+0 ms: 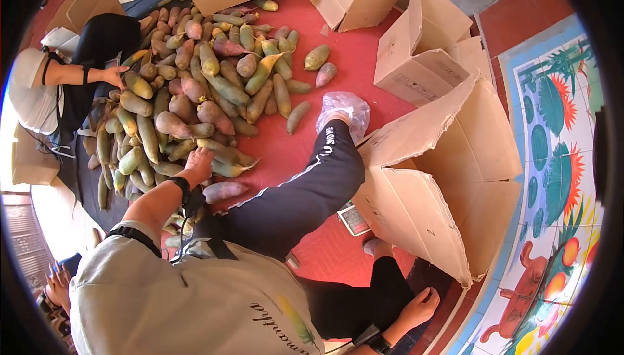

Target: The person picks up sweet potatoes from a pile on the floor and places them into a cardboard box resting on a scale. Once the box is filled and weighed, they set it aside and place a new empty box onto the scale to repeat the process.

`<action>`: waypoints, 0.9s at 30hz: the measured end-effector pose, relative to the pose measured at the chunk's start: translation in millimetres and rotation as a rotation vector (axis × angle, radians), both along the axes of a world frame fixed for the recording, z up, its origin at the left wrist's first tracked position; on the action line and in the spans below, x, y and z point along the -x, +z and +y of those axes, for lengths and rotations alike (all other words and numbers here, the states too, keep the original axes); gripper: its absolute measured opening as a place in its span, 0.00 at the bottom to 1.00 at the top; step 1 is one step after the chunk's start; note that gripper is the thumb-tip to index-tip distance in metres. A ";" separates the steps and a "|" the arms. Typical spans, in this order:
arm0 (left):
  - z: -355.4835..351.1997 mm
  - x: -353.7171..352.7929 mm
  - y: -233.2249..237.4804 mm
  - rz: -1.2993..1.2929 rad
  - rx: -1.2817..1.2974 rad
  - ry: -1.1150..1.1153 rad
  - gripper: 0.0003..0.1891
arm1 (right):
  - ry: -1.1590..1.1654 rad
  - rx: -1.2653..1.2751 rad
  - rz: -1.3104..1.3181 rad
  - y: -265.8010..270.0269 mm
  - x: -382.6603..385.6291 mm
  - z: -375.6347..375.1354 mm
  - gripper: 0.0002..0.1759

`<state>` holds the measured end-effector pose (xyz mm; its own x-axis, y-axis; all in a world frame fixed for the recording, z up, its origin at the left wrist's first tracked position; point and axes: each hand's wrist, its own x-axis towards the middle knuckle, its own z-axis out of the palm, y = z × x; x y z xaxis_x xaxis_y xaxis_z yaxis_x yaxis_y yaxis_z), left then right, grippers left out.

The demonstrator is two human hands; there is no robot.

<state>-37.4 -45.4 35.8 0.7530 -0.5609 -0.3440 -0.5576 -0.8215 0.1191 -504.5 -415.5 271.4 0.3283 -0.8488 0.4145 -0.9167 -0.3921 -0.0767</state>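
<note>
My left hand (198, 164) reaches onto a large heap of long green and pinkish root vegetables, which look like radishes (224, 88). Its fingers curl down over a radish at the near side of the heap; the fingertips are partly hidden. Just below that hand lies a pinkish radish (225, 191). Off to the right, my right hand (420, 307) hangs beside my bent knee, fingers loosely curved and apart, holding nothing. A large open cardboard box (416, 215) stands above it.
Another person's hand (117, 77) touches the heap at the left. More cardboard boxes (422, 62) stand around the back and right. A scale with a display (354, 219) sits beside the large box. My outstretched foot wears a plastic bag (343, 111) on the red floor (325, 251).
</note>
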 end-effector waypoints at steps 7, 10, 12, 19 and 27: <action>-22.8 -39.7 17.5 -0.359 0.025 -0.114 0.19 | 0.023 0.005 0.015 -3.4 3.7 -2.7 0.09; -15.8 -48.0 27.5 -0.390 -0.103 -0.009 0.26 | 0.031 -0.008 -0.002 -4.0 4.9 -3.4 0.09; -4.6 -60.7 30.1 -0.341 -0.271 0.058 0.35 | 0.029 -0.007 0.014 -4.9 5.0 -3.6 0.09; 22.6 -69.3 22.6 -0.338 -0.442 -0.137 0.18 | 0.030 -0.007 0.021 -3.3 2.8 -2.7 0.09; 34.1 -60.3 37.9 -0.239 -0.369 -0.087 0.11 | 0.054 -0.012 0.012 -3.1 3.8 -2.6 0.09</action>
